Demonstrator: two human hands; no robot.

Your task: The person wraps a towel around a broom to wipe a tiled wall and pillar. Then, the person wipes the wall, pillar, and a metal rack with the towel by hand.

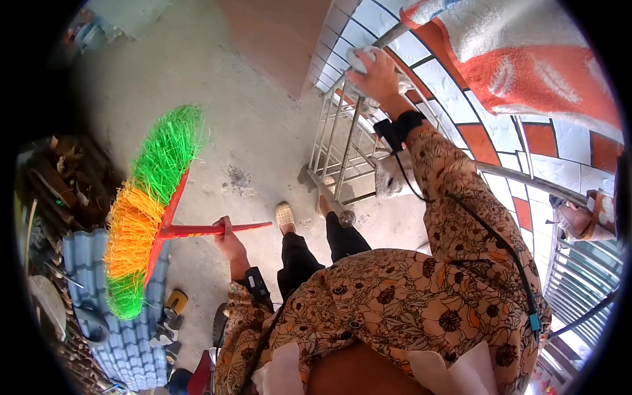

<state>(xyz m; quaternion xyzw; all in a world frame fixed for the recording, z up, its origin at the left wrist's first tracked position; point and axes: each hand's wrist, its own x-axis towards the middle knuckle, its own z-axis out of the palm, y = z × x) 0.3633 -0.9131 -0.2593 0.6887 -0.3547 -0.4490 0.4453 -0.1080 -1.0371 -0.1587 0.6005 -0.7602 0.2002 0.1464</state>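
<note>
My left hand (230, 245) is closed around the red handle of a broom (135, 214), held up with its head to the left. The bristles are bright green at both ends and orange in the middle. Up at the metal rack (347, 148), my right hand (380, 80) is closed on a crumpled white cloth (357, 60) at the end of a rail. Part of the cloth is hidden by the fingers. Black straps with small devices sit on both wrists.
An orange and white towel (526, 72) hangs on the rail by the tiled wall (428, 76). Blue-grey roof-like sheets (131, 342) and a firewood pile (62, 174) lie at left. A brown board (273, 39) stands ahead on the concrete floor (243, 145).
</note>
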